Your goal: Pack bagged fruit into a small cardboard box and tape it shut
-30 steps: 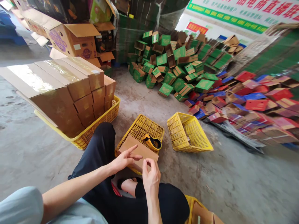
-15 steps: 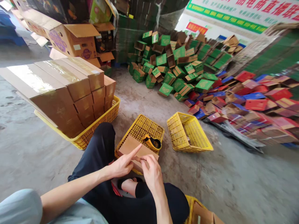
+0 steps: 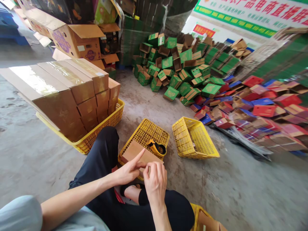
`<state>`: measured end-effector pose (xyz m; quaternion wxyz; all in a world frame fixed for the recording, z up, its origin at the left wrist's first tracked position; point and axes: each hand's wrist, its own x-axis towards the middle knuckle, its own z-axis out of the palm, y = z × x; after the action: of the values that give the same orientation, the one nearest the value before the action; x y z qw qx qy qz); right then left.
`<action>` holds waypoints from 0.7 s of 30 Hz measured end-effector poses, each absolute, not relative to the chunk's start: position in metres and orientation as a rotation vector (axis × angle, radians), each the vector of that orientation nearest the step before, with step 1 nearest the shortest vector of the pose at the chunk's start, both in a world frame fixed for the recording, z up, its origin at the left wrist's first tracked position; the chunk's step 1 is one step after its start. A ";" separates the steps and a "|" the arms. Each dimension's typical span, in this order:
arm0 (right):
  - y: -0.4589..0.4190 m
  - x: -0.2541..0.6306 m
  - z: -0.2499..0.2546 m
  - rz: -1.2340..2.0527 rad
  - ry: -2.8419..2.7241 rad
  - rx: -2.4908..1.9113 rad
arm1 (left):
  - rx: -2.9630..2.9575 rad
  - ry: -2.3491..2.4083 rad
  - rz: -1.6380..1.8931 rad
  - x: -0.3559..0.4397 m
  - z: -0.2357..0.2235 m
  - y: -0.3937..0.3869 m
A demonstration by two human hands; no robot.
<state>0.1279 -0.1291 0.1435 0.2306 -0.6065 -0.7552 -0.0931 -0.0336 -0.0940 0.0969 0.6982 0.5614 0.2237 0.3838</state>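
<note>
In the head view my left hand (image 3: 128, 171) hovers over a small brown cardboard box (image 3: 136, 152), index finger stretched out and the other fingers curled in. Facing it, my right hand (image 3: 156, 181) is closed in a pinch, its fingertips at the left hand's fingers. Whatever lies between the fingertips is too small to make out. The box rests on an upturned yellow plastic crate (image 3: 146, 128), partly covered by both hands. Beside it on the crate lies a yellow-and-black tape dispenser (image 3: 156, 147), touched by neither hand.
Stacked taped cartons (image 3: 79, 93) fill a yellow crate (image 3: 101, 133) at the left. A tilted yellow basket (image 3: 202, 138) stands on the floor at the right. Piles of green boxes (image 3: 170, 93) and red and blue boxes (image 3: 264, 110) lie behind. Another yellow crate (image 3: 196, 211) is by my right knee.
My right hand has turned slightly, its fingers drawing closer together in the pinch. The left hand has barely moved, and the box and tape dispenser stay put.
</note>
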 end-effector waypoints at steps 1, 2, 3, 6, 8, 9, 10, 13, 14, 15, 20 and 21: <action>-0.129 0.130 0.143 -0.226 -2.032 -1.657 | 1.120 0.454 0.854 -0.034 0.099 -0.093; -0.128 0.132 0.142 -0.193 -1.987 -1.640 | 1.000 0.426 0.851 -0.034 0.100 -0.092; -0.128 0.134 0.141 -0.156 -1.945 -1.621 | 0.899 0.415 0.848 -0.034 0.101 -0.091; -0.128 0.139 0.141 -0.047 -1.846 -1.555 | 0.695 0.427 0.837 -0.035 0.101 -0.089; -0.128 0.138 0.142 0.001 -1.815 -1.523 | 0.591 0.401 0.835 -0.034 0.100 -0.089; -0.128 0.137 0.143 0.014 -1.811 -1.513 | 0.542 0.377 0.835 -0.034 0.099 -0.089; -0.128 0.135 0.143 0.017 -1.812 -1.508 | 0.497 0.352 0.835 -0.033 0.099 -0.089; -0.127 0.130 0.144 -0.012 -1.824 -1.516 | 0.421 0.296 0.827 -0.031 0.101 -0.090; -0.127 0.129 0.144 -0.029 -1.829 -1.518 | 0.414 0.289 0.823 -0.031 0.102 -0.090; -0.126 0.128 0.145 -0.047 -1.834 -1.520 | 0.415 0.285 0.819 -0.031 0.102 -0.090; -0.124 0.125 0.148 -0.146 -1.893 -1.558 | 0.562 0.307 0.829 -0.032 0.103 -0.094; -0.124 0.125 0.149 -0.179 -1.912 -1.576 | 0.619 0.311 0.834 -0.032 0.103 -0.095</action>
<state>0.1249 -0.1244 0.1491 0.3227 -0.6005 -0.7285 -0.0680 -0.0315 -0.0951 0.1027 0.8567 0.2945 0.1481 0.3968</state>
